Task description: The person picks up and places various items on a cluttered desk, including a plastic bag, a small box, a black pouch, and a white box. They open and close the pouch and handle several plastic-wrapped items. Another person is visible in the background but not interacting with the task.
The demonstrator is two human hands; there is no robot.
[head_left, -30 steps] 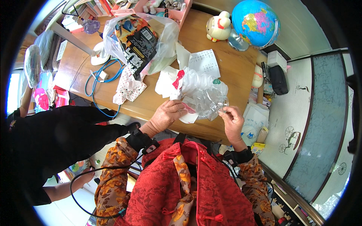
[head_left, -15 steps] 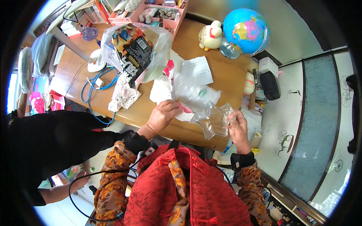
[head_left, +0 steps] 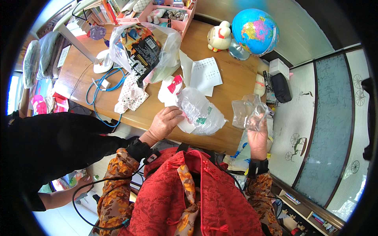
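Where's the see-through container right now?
In the head view, the see-through container is right of centre, in the right hand, by the right edge of the table and right of the plastic bag with the green mark.

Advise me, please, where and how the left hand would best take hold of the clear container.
The clear container is probably best gripped lightly by its left wall, coming from the left: that side juts out free of fingers, while the right hand covers its lower right part.

A globe is standing beside a cream figurine; 1 blue cable is lying near dotted cloth.
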